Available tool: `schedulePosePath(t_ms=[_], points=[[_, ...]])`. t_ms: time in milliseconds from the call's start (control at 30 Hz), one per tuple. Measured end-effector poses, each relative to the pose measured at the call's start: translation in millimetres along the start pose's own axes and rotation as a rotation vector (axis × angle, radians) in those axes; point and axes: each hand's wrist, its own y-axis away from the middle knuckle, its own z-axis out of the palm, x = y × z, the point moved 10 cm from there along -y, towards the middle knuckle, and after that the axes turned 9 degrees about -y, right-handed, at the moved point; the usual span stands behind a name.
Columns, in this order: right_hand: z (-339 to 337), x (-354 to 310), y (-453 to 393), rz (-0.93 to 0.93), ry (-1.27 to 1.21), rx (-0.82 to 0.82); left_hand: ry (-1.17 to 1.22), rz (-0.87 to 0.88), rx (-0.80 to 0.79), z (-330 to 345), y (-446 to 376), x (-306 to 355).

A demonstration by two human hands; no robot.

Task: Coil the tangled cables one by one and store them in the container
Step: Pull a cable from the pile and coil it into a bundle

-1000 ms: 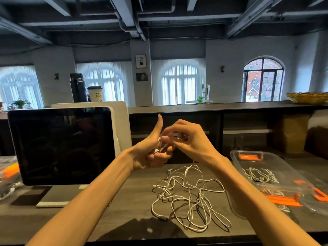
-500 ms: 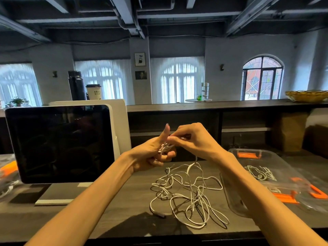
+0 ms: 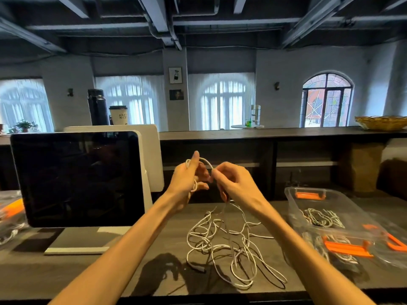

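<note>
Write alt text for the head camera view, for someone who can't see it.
Two bare hands hold a white cable above a dark table: the left hand has loops wound around it, and the right hand pinches the strand. A tangled cable pile lies below, with a clear container on the right.

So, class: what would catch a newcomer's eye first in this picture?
Two raised hands at centre: the left hand holds loops of white cable, the right hand pinches its strand. Below them a tangle of white cables sprawls on the dark table, with a clear container at right.
</note>
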Motion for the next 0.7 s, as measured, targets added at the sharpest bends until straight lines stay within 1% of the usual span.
schedulePosePath(t_ms=[67, 100, 167, 233, 267, 333, 400, 467, 533, 600, 700], points=[[7.8, -5.5, 1.9, -0.059, 0.048, 0.058, 0.004, 0.056, 0.092, 0.1, 0.2, 3.5], [13.4, -8.0, 2.4, -0.079, 0.064, 0.064, 0.015, 0.065, 0.093, 3.6, 0.4, 5.2], [23.7, -11.0, 4.6, -0.104, 0.107, 0.053, 0.048, 0.065, 0.047, 12.8, 0.2, 5.5], [31.9, -12.1, 8.7, -0.112, 0.098, 0.027, 0.108, 0.048, 0.052, 13.5, 1.5, 4.9], [34.5, -10.9, 10.9, -0.102, 0.064, 0.012, 0.174, 0.04, 0.078, 8.7, 1.1, 5.1], [35.3, -0.8, 15.8, -0.023, -0.003, -0.028, 0.33, 0.011, 0.16, -8.1, -3.3, 5.4], [29.4, 13.5, 18.4, 0.048, 0.039, -0.054, 0.381, -0.009, 0.212, -26.0, -9.9, 8.2], [21.1, 21.8, 17.2, 0.067, 0.072, -0.078, 0.267, -0.008, 0.231, -36.4, -13.3, 12.3], [14.9, 17.8, 12.1, 0.032, 0.031, -0.089, 0.057, -0.013, 0.211, -37.8, -14.6, 12.1], [13.7, 7.5, 5.2, -0.023, 0.062, -0.108, -0.145, -0.049, 0.154, -32.7, -15.5, 6.9], [17.7, -6.4, -4.7, -0.073, 0.186, -0.155, -0.321, -0.053, 0.063, -20.4, -14.6, 3.5]])
